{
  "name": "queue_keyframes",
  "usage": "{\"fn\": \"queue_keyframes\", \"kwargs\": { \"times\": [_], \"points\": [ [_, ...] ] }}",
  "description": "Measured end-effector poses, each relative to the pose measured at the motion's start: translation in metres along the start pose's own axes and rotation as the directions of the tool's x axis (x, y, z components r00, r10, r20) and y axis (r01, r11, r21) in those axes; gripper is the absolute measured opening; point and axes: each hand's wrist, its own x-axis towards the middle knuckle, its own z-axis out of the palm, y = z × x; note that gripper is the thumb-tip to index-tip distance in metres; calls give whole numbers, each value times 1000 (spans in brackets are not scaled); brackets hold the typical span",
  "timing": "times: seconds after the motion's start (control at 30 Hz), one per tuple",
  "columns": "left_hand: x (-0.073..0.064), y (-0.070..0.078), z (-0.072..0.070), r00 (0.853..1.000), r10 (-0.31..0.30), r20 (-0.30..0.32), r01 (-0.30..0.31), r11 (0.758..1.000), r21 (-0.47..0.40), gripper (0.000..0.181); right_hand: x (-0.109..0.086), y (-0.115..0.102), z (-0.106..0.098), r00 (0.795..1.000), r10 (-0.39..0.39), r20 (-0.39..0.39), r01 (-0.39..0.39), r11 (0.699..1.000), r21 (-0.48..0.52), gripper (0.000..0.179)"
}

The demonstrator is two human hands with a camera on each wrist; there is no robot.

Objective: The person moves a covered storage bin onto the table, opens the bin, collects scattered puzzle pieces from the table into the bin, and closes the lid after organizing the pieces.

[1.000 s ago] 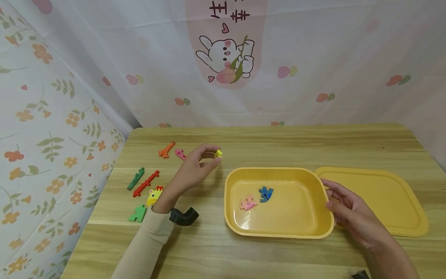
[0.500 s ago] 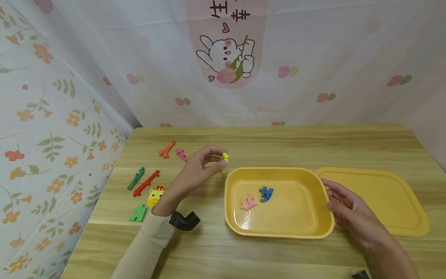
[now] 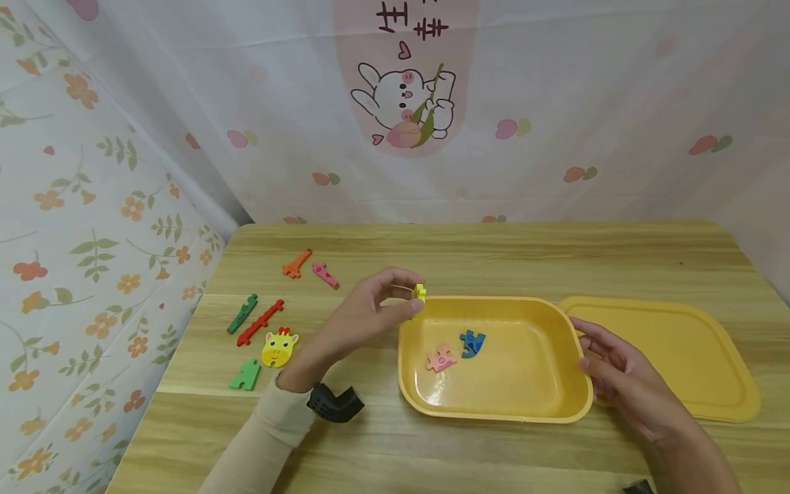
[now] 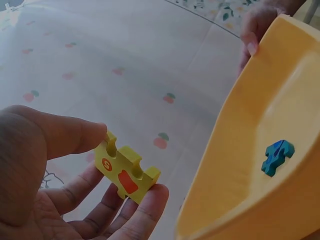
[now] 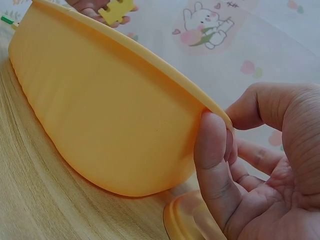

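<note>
The right hand is clamped on the right end of the yellow box, where a pink piece and a blue piece lie. Farther off, the left hand pinches a yellow puzzle piece between thumb and fingertips, out from the palm, by the box's far left corner. Beyond, an orange piece lies on the counter.

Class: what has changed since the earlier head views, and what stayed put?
The left hand, pinching the yellow piece, has moved rightward toward the tub. Nothing was let go or newly gripped. The right hand still grips the tub; the lid and blue piece stayed put.
</note>
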Motion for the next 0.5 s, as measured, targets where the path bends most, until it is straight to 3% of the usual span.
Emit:
{"fn": "queue_keyframes", "kwargs": {
  "times": [0.3, 0.5],
  "points": [
    [1, 4, 15, 997, 17, 74, -16, 1000, -13, 36, 0, -3, -2, 1000, 8, -4, -8, 1000, -9, 56],
    [2, 7, 23, 994, -2, 113, 5, 1000, -29, 37, 1, -5, -3, 1000, 20, -7, -20, 1000, -15, 55]
  ]
}}
